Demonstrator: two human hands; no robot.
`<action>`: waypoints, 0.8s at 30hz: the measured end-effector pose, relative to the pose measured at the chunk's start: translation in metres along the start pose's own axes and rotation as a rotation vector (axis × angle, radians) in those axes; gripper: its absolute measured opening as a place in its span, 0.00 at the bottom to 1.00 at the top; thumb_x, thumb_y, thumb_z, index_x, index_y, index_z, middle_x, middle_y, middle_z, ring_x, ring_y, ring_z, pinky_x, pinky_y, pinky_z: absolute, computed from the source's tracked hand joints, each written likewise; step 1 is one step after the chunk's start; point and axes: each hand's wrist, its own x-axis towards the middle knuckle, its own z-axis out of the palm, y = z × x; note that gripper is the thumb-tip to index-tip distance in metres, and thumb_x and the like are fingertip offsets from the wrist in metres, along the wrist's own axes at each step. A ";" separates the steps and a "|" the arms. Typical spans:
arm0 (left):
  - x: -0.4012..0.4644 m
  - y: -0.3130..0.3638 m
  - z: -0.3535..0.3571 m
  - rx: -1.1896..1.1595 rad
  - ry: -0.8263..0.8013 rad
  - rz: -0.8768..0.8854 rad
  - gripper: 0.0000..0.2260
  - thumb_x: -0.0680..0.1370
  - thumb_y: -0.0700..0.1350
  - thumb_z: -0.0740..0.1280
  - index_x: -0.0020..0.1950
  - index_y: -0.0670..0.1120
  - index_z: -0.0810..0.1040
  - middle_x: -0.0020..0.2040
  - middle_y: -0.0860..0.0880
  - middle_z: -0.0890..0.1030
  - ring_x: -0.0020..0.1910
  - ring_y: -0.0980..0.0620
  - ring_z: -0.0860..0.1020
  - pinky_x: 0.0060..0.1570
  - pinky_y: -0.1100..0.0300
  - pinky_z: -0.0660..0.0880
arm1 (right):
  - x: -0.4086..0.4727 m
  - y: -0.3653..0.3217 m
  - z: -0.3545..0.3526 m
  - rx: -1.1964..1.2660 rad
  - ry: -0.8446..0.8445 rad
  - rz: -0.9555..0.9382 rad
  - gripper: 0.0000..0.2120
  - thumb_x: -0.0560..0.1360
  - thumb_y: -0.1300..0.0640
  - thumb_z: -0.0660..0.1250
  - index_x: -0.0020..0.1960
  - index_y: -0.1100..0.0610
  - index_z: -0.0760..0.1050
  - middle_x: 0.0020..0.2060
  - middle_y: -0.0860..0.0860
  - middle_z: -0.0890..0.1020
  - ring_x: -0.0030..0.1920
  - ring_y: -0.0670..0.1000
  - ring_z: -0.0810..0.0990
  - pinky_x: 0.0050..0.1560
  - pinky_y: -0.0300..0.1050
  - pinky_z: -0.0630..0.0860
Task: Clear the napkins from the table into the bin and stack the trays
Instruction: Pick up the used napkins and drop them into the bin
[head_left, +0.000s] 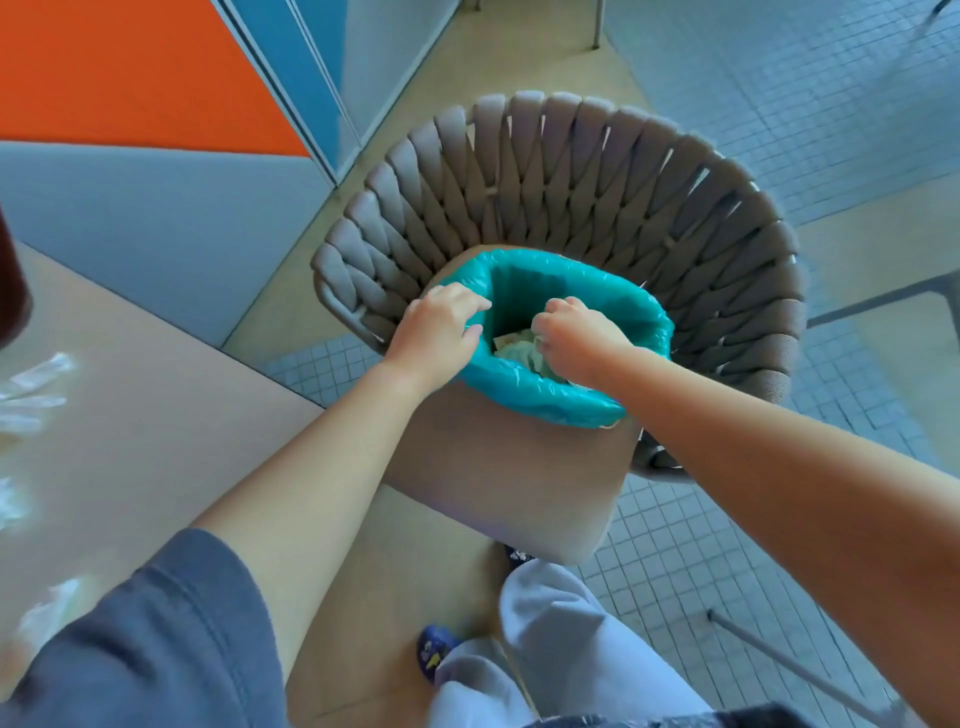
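A small bin lined with a teal bag (540, 397) stands on the seat of a woven chair. My left hand (436, 335) grips the bag's left rim, fingers curled over the edge. Over the bin's mouth my right hand (574, 338) is curled round a crumpled pale napkin (524, 358), pushing it down inside. More crumpled paper lies beneath it in the bin. On the beige table (156, 415) at the left, blurred white napkins (31, 395) lie near the edge. No tray is in view.
The grey woven chair (597, 182) curves round behind the bin, its beige seat cushion (509, 493) under it. Tiled floor lies to the right, with a metal leg (789, 670) at lower right. My legs and shoes are below. An orange and blue wall stands at back left.
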 end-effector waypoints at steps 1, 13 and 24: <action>-0.008 -0.003 -0.004 0.005 0.013 -0.013 0.13 0.75 0.40 0.66 0.60 0.43 0.78 0.58 0.45 0.78 0.59 0.45 0.74 0.60 0.49 0.70 | 0.002 -0.010 -0.002 -0.004 0.004 -0.025 0.10 0.76 0.60 0.59 0.55 0.61 0.73 0.54 0.59 0.74 0.57 0.60 0.71 0.51 0.54 0.73; -0.151 -0.075 -0.081 0.004 0.202 -0.256 0.11 0.73 0.44 0.64 0.51 0.41 0.80 0.50 0.42 0.81 0.52 0.40 0.77 0.51 0.48 0.74 | 0.011 -0.184 -0.022 0.041 0.087 -0.337 0.11 0.76 0.61 0.59 0.57 0.60 0.73 0.57 0.58 0.74 0.60 0.59 0.71 0.54 0.51 0.73; -0.343 -0.142 -0.121 0.038 0.365 -0.551 0.16 0.74 0.50 0.58 0.51 0.43 0.80 0.49 0.45 0.80 0.52 0.43 0.77 0.52 0.48 0.74 | -0.033 -0.361 0.013 0.061 0.095 -0.650 0.15 0.78 0.57 0.57 0.64 0.58 0.71 0.61 0.56 0.73 0.62 0.58 0.69 0.58 0.51 0.69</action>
